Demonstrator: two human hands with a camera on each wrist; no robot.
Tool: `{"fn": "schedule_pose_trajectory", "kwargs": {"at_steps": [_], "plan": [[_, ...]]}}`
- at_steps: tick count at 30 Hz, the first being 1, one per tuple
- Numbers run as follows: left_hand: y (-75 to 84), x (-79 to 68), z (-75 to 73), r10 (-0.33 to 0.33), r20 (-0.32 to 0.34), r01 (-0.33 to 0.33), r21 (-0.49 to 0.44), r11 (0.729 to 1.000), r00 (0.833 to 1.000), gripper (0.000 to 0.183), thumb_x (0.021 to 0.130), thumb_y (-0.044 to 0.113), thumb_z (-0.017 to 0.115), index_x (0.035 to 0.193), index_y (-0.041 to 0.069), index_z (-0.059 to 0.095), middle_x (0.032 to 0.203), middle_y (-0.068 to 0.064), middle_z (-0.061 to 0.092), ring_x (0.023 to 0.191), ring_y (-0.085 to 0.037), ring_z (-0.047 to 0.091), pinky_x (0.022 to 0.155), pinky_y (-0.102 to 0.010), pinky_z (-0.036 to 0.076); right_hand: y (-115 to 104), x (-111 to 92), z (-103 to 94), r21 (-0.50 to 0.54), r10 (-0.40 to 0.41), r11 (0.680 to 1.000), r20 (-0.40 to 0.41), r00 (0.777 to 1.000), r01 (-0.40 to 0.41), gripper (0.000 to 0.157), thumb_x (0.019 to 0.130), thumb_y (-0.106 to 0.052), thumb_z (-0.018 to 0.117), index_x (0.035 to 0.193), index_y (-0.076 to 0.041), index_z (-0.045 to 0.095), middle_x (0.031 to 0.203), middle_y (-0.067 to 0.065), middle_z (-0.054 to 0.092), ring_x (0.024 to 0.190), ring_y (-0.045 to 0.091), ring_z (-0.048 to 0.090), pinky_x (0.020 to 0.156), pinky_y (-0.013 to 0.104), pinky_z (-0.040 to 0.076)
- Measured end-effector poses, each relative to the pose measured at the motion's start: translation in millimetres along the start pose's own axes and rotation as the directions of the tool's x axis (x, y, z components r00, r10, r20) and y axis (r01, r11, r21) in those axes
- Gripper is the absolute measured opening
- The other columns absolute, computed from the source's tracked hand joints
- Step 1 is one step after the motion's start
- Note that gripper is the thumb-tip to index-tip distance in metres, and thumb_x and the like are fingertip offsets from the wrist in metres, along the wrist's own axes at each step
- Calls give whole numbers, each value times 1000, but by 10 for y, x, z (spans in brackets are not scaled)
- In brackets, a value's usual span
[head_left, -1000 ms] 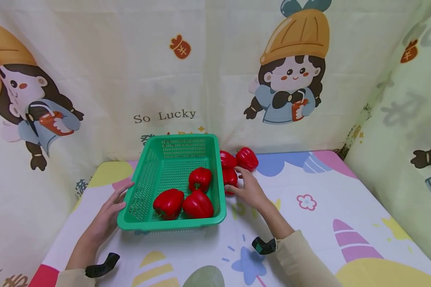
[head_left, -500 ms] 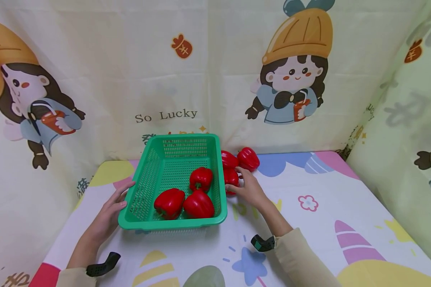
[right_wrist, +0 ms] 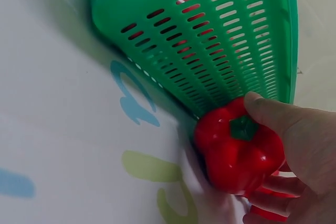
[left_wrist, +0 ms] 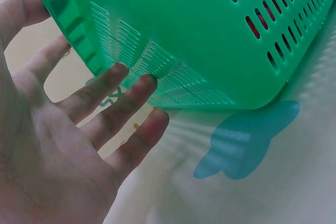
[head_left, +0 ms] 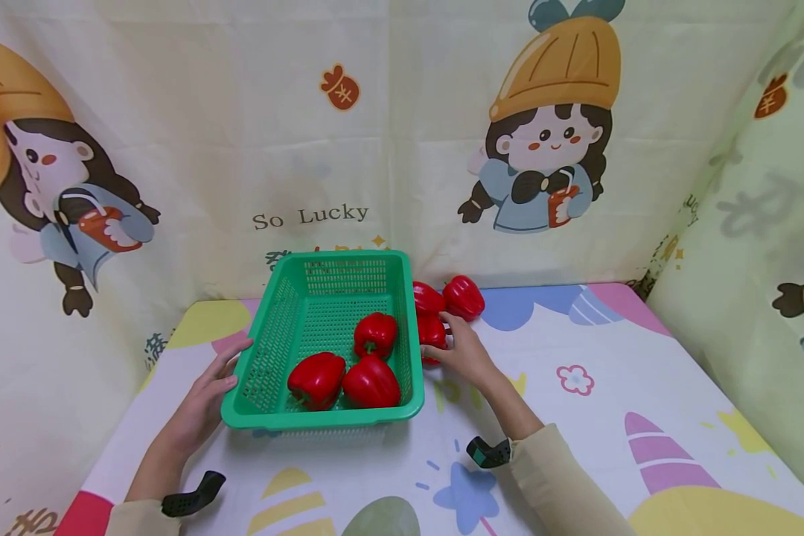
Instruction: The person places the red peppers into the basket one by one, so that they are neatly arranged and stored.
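Note:
A green plastic basket [head_left: 321,420] with slotted walls stands on the table. Inside it, three red bell peppers [head_left: 316,381] lie towards the near right corner. My left hand [head_left: 197,406] touches the basket's left side, its fingers spread along the outer wall in the left wrist view. Against the right wall sits another red bell pepper [right_wrist: 236,150], its green stem end facing the right wrist camera. My right hand [head_left: 465,353] grips that pepper, thumb on one side and fingers on the other. Part of it is hidden by the basket rim and the hand in the head view.
Two more red bell peppers [head_left: 464,297] lie just behind my right hand, near the table's back edge. A printed cloth [head_left: 549,417] covers the table. A cartoon-print curtain [head_left: 402,164] hangs behind, and another stretch of it runs along the right.
The head view has shifted very slightly. Both hands, the basket and the peppers keep their places.

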State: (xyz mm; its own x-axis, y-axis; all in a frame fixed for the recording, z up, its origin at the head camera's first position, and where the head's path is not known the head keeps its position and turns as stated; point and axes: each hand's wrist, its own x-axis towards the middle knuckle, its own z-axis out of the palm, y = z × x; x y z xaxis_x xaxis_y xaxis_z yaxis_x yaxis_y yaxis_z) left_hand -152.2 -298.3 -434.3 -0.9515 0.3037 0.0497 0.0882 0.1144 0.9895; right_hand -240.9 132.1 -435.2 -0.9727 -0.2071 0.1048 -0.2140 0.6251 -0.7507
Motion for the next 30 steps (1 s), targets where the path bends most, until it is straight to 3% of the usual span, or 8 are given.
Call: {"fn": "schedule_pose_trajectory", "kwargs": {"at_steps": [30], "plan": [[-6,7,-6,-1,-2,1,-7,1000,1000,52,105,24,28,155,25,17,152,10,25,123,8,42,92,-18,44,34,38,51,18,-3,1000,10,1000,3,80,80,-26,77,147,-10,37,146,14,43,132,35,44,90,47,54]]}}
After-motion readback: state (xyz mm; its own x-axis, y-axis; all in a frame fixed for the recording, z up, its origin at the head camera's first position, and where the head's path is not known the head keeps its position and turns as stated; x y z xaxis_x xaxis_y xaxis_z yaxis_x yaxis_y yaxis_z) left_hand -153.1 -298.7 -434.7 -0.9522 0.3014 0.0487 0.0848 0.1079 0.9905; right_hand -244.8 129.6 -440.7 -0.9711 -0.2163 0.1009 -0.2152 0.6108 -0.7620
